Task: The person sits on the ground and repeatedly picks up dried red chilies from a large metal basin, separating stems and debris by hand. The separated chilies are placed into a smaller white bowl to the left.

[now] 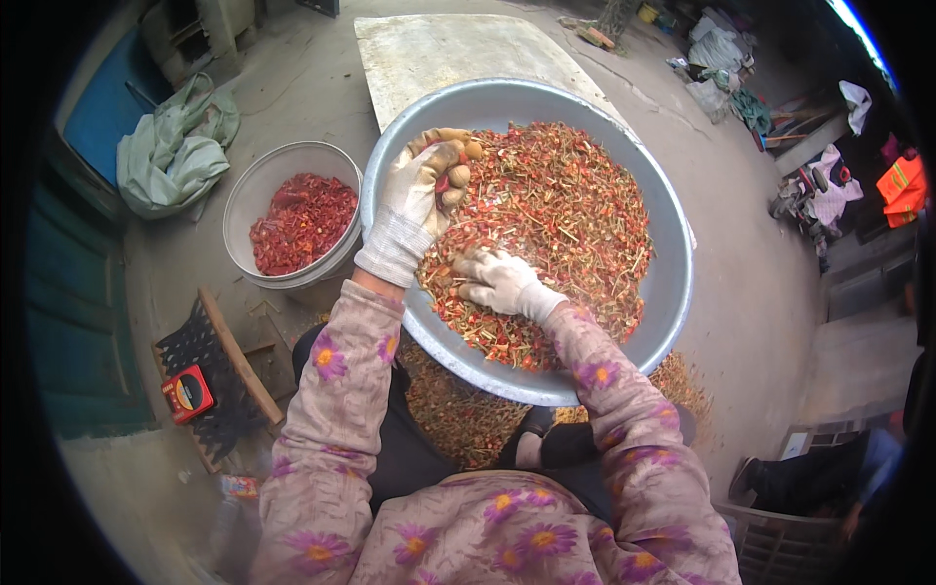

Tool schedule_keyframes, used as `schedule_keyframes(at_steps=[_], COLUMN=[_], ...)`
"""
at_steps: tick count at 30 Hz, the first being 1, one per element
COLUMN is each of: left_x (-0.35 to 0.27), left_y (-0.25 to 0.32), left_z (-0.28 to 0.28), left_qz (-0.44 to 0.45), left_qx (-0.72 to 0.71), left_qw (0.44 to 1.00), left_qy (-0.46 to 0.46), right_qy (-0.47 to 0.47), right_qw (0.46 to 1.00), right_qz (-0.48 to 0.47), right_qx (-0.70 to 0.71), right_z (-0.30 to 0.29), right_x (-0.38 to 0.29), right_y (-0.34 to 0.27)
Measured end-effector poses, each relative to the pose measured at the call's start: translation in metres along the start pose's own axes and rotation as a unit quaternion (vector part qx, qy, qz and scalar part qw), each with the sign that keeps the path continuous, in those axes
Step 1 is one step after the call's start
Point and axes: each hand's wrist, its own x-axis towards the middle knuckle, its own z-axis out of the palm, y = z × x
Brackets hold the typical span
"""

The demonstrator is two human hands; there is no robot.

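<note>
A wide grey metal basin in front of me holds a heap of chopped dried chili bits, seeds and stems. Over its left side, my left hand, in a stained white work glove, is curled around red chili pieces that show between the fingers. My right hand, in a white glove and slightly blurred, reaches into the heap with fingers apart; its fingertips are partly hidden among the bits. Left of the basin, a white plastic bucket contains red dried chili pieces.
A pale board lies under the basin's far side. At left are a woven sack and a low wooden-framed seat bearing a red box. Chili scraps cover the ground between my legs. Another person's leg shows at lower right.
</note>
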Motion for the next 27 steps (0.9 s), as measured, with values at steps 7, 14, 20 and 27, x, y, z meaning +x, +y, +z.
schedule_keyframes(at_steps=[7,14,20,27], left_x=[-0.005,-0.004,-0.003,-0.003], left_y=[0.005,0.006,0.001,0.002], left_z=[-0.005,-0.006,-0.004,-0.007], left_qz=[0.011,0.019,0.01,0.018], left_qx=[0.016,0.031,0.042,0.034], left_qw=[1.0,0.999,0.999,0.999], left_qy=[-0.012,-0.022,-0.002,-0.013], right_qy=[-0.154,0.184,0.241,0.225], right_qw=[0.88,0.912,0.944,0.955], right_qz=[0.1,0.279,0.203,0.176], right_qx=[0.437,0.238,0.097,-0.078], right_z=[-0.056,-0.034,-0.012,0.014], right_x=[-0.077,-0.053,-0.009,0.032], right_y=[0.046,0.057,0.053,0.055])
